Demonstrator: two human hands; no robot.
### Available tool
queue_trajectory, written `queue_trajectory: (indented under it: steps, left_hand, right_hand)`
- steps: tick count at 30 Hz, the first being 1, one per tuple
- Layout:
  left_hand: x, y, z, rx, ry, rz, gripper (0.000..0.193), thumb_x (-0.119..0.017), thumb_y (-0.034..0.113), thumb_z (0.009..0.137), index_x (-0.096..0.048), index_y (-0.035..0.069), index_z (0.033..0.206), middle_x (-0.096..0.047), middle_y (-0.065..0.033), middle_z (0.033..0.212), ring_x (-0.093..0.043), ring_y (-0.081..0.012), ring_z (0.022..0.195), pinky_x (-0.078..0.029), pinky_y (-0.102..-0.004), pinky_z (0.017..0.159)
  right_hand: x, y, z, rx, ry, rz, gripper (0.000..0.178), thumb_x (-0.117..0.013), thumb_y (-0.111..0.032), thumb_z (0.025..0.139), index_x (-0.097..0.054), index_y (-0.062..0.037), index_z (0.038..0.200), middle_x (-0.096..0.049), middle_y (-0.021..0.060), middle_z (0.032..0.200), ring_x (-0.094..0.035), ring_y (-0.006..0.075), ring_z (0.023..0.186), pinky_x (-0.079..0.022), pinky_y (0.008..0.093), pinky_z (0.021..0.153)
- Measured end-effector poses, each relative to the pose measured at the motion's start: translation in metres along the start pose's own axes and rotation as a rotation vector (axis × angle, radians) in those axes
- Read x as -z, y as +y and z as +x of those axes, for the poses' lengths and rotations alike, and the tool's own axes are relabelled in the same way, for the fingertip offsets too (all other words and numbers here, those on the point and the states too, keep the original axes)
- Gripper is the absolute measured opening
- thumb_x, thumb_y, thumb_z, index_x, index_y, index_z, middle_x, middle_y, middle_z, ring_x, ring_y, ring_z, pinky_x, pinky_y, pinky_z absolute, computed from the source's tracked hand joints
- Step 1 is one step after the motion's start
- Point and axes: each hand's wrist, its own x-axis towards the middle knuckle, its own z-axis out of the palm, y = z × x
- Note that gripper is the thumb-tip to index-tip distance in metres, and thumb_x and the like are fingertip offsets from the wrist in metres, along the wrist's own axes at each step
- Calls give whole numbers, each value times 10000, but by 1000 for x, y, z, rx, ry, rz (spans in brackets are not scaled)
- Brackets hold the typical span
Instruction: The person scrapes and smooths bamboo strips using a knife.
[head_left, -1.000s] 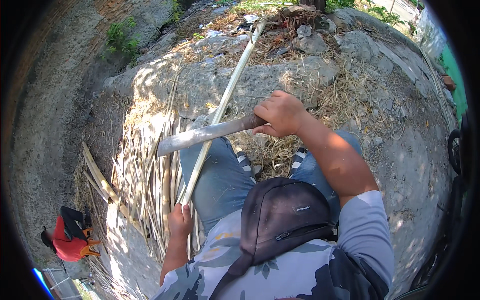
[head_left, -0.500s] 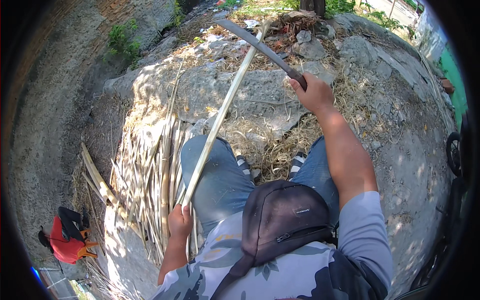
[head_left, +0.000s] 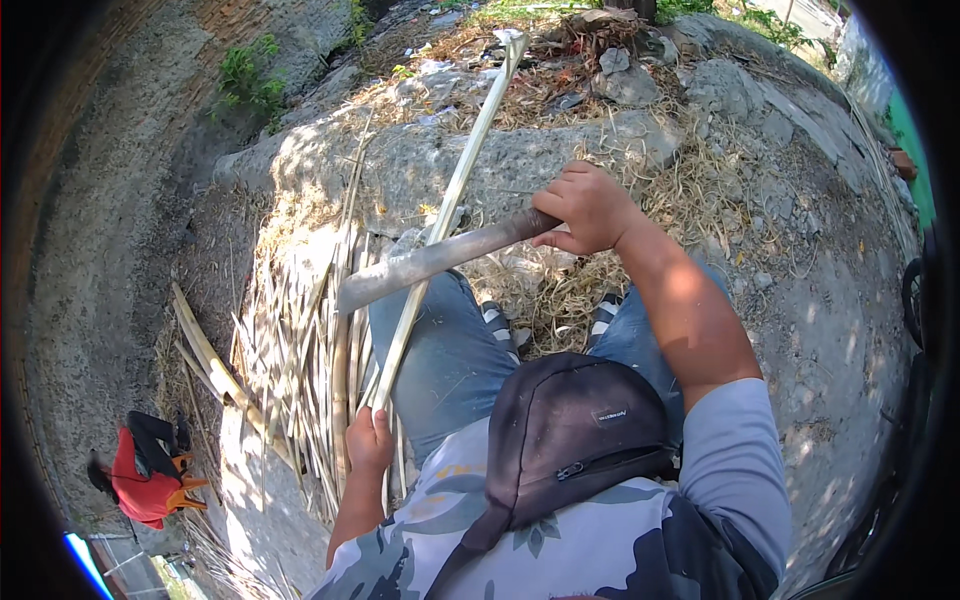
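Knife (head_left: 440,259) and strip (head_left: 467,165) cross one another over the person's left knee, the blade passing on top of the pale strip with its tip pointing left. The right hand (head_left: 588,207) has its fingers curled closed around the dark knife handle, thumb on the near side, the bare forearm reaching forward above the right leg. The left hand (head_left: 370,440) grips the strip's near end, fingers wrapped and mostly hidden, thumb laid along the top. From there the strip slants away over the jeans (head_left: 425,335), past a rough stone ledge (head_left: 385,165), to a far end that looks curled. Whether the blade presses on the strip or sits just above it, I cannot tell. Left of the left leg lies a loose pile of long, thin strips (head_left: 290,335), partly in bright sun, with thicker split poles (head_left: 225,385) at its outer side. Curly shavings (head_left: 560,300) litter the ground between and beyond the sandals (head_left: 605,315). A dark bag (head_left: 575,430) hangs across the person's front. At the lower left, well apart, another person in a red top (head_left: 145,488) sits on an orange chair (head_left: 186,492).
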Motion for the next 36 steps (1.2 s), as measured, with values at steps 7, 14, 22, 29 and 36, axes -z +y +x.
queue_trajectory:
  steps: [7, 14, 22, 29, 36]
  left_hand:
    - [4, 14, 8, 2, -20, -54, 616, -418, 558, 1026, -528, -7, 808, -552, -263, 649, -581, -505, 666, -445, -529, 602]
    - [-4, 2, 4, -56, 55, -46, 574, -439, 510, 1044, -533, 13, 773, -514, -212, 570, -571, -429, 555, -413, -487, 525]
    - [7, 8, 7, -44, 37, -6, 593, -458, 526, 1028, -500, 3, 751, -528, -257, 599, -573, -498, 599, -443, -518, 537]
    - [0, 7, 7, -7, 35, -18, 581, -472, 530, 1019, -502, 9, 764, -547, -265, 648, -568, -513, 643, -453, -526, 582]
    - [0, 1, 12, -73, 37, -3, 537, -464, 477, 1028, -525, 4, 782, -551, -267, 651, -571, -520, 658, -448, -544, 586]
  right_hand:
    - [17, 41, -33, -1079, -25, -11, 528, -607, -595, 931, -604, -69, 888, -652, 179, 765, -652, 412, 764, -490, 521, 697]
    - [18, 19, -21, -714, -43, -33, 508, -631, -591, 913, -596, -86, 859, -639, 144, 697, -650, 395, 708, -497, 509, 659]
    - [-3, -22, 10, -22, -90, 27, 454, -726, -549, 812, -588, -118, 834, -621, 45, 724, -623, 283, 678, -488, 398, 773]
    - [9, 41, -33, -644, -41, -32, 523, -650, -607, 878, -641, -87, 933, -663, 145, 777, -650, 382, 764, -501, 478, 753]
    - [16, 38, -36, -1053, 49, -107, 582, -553, -639, 947, -650, -66, 927, -670, 182, 747, -659, 420, 716, -513, 526, 668]
